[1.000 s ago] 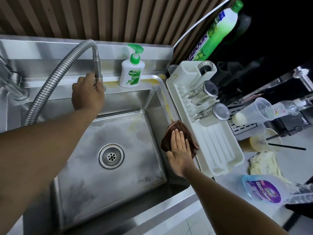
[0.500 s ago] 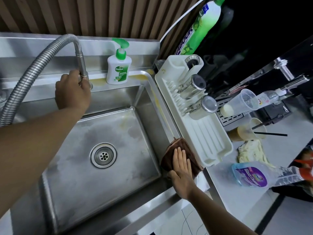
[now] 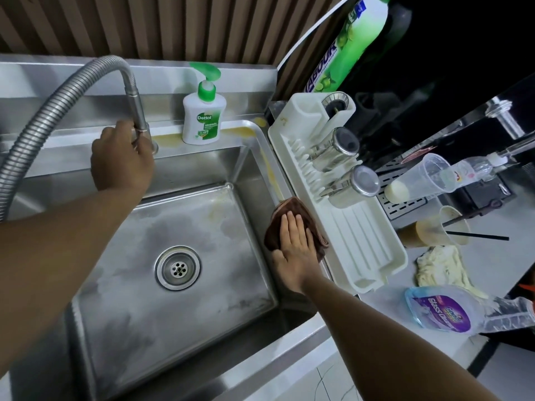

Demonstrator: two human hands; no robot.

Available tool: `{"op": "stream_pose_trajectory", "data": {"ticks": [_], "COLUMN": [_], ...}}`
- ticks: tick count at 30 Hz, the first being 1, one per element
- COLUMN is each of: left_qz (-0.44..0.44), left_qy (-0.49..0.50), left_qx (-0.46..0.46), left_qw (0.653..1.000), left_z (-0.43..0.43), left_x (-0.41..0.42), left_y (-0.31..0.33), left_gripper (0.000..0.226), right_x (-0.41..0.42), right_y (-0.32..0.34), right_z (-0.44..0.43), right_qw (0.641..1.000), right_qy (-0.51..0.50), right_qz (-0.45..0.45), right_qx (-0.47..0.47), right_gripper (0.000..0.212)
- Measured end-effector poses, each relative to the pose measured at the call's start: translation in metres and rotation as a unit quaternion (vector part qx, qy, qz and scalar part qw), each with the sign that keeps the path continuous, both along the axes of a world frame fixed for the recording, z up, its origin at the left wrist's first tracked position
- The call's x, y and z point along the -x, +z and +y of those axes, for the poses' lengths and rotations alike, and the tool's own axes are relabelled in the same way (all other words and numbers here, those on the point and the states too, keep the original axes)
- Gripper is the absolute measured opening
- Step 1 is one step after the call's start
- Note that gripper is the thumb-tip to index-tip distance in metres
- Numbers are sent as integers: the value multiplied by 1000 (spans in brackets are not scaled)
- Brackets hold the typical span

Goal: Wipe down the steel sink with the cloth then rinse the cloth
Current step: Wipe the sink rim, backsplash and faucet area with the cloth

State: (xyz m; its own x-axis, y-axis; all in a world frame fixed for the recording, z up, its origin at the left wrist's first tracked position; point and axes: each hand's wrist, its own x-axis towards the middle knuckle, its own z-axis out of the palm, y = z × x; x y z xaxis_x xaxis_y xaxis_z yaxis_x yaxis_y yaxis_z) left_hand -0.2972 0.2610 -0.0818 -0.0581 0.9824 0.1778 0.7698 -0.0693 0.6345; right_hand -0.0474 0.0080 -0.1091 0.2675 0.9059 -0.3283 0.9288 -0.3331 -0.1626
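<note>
Left hand (image 3: pixel 121 160) curls around the tap base (image 3: pixel 143 131) at the far rim of the steel sink (image 3: pixel 185 314). Right hand (image 3: pixel 295 250) lies flat, fingers straight and together, pressing the brown cloth (image 3: pixel 292 209) on the sink's right rim, just beside the white drying rack (image 3: pixel 362 244). Soap bottle (image 3: pixel 204 117) stands on the far ledge; spray bottle (image 3: pixel 445 311) lies on the tabletop (image 3: pixel 492 256) at right.
</note>
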Motion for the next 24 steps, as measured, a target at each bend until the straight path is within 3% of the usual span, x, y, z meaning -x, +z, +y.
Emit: {"op": "stream_pose_trajectory", "data": {"ticks": [24], "left_qz": [-15], "left_qy": [7], "left_qx": [4], "left_qw": [1000], "left_z": [3], "left_x": [0], "left_y": [-7], "left_gripper": [24], "right_x": [-7], "right_y": [-6], "right_z": [118], "right_qw": [1000], "right_qy": [19], "right_qz": [-20], "right_qx": [-4], "right_gripper": [83]}}
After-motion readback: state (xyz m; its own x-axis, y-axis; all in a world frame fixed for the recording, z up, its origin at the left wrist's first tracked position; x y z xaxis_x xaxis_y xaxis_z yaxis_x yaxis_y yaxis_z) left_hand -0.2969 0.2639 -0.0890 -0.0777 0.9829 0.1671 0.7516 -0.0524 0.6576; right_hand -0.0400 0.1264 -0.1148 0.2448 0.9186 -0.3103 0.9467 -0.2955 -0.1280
